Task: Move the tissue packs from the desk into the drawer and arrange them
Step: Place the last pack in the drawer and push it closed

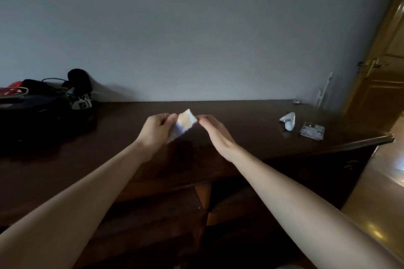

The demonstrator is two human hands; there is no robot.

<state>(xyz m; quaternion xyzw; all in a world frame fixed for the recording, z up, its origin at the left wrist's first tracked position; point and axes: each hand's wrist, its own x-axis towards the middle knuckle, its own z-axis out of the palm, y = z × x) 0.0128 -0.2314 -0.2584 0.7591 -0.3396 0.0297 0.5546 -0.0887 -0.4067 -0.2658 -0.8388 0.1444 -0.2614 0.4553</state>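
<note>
Your left hand (pixel 157 127) holds a small tissue pack (pixel 183 125) up over the dark desk (pixel 240 129), and your right hand (pixel 215 132) is flat with its fingertips at the pack's edge.

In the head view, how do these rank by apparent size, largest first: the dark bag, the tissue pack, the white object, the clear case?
1. Dark bag, clearly largest.
2. Tissue pack, held in the left hand.
3. White object and clear case: these look alike, so I do not rank them.
</note>
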